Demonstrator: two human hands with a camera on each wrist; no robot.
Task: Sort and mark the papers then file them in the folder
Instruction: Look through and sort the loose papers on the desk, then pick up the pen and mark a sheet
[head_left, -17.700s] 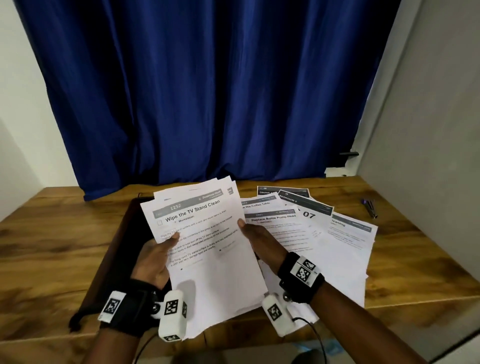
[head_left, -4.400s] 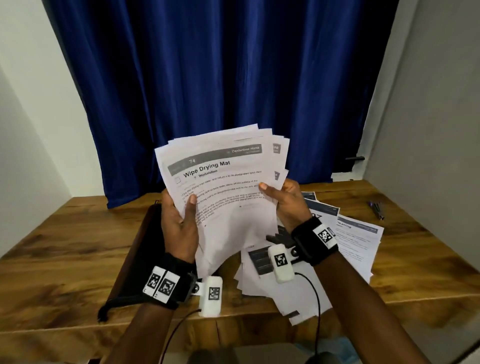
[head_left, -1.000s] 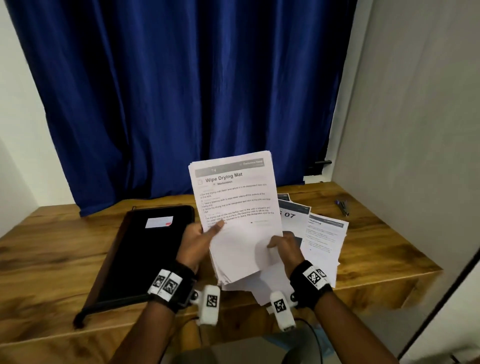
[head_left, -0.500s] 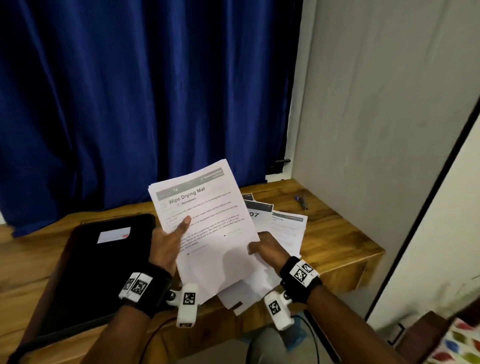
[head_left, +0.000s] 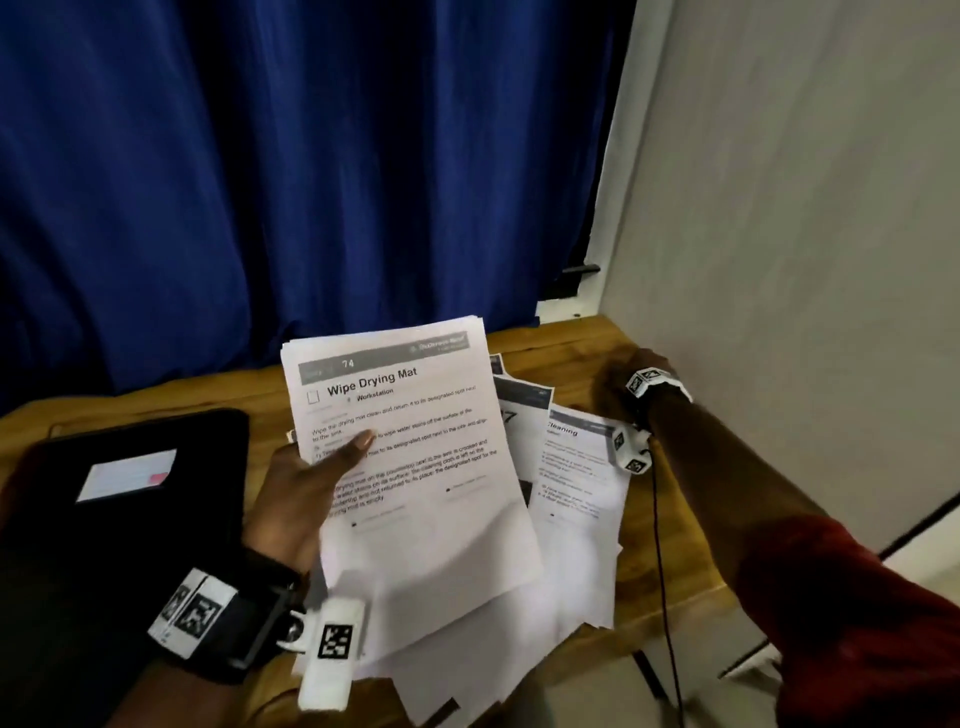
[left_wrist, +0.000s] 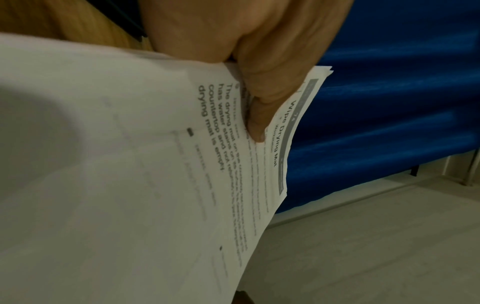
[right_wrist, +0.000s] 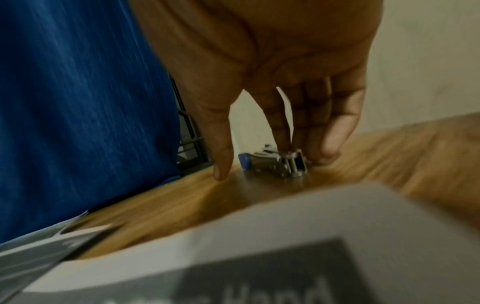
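Right hand now off papers

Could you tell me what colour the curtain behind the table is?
The curtain is deep blue and plain; the head view shows it best.

black wristbands, white tags, probably red sleeve
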